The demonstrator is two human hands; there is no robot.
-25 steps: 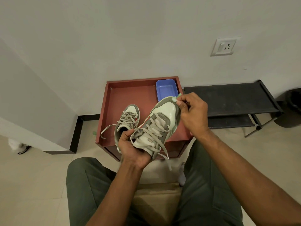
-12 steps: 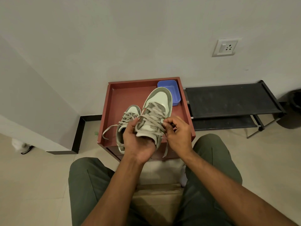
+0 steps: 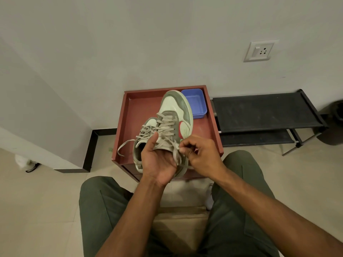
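Head view, person seated before a low counter (image 3: 141, 106) with a raised rim. My read of the last second: the right hand (image 3: 203, 156) has left the toe cap, where it was pinching something small and pale green, and come down to the collar of the held sneaker (image 3: 174, 108). Its thumb and forefinger now pinch a lace (image 3: 176, 144) on the shoe's right side, with the other fingers curled in. The left hand (image 3: 157, 162) cups the heel and sole from below, its thumb up against the lowest lace rows. This keeps the shoe lifted above the near edge of the counter, toe pointing at the far edge. I judge that the toe work has ended and the lacing is now in hand. Whether the lace is being loosened or drawn tight I cannot tell, since the fingers hide the end. The second sneaker (image 3: 148, 127) lies on the counter near its middle, partly hidden behind the held shoe, with one loose lace trailing toward the left edge. A blue tub (image 3: 195, 102) sits in the far right corner and appears empty. The counter's rimmed top holds only that tub and the resting shoe. A black shoe rack (image 3: 263, 112) stands just beside the right edge, nothing visible on its shelves.
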